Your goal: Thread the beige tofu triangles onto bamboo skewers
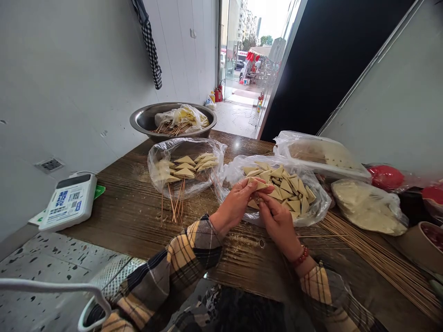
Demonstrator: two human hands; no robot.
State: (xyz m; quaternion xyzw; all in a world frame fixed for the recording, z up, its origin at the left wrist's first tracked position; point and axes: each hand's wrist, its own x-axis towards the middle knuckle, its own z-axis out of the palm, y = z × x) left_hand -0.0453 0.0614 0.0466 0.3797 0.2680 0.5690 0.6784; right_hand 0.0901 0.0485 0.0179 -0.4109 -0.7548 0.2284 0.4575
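My left hand (238,200) is closed on a pale triangular piece (258,184), pinched between thumb and fingers. Just right of it, my right hand (278,221) has its fingers pressed together near the underside of that piece, on what looks like a thin stick mostly hidden by the fingers. Both hands are over the near edge of a plastic-lined tray (323,210) heaped with loose triangles (285,186). To the left, another plastic-lined tray (154,161) bears skewered triangles (185,173), their sticks (178,203) pointing toward me.
A metal basin (138,121) with bagged skewers stands at the back left. Long bamboo sticks (380,263) lie at the right, near a bag of pale sheets (368,205), a covered tray (321,154) and a bowl (420,244). A white device (71,203) sits at the left.
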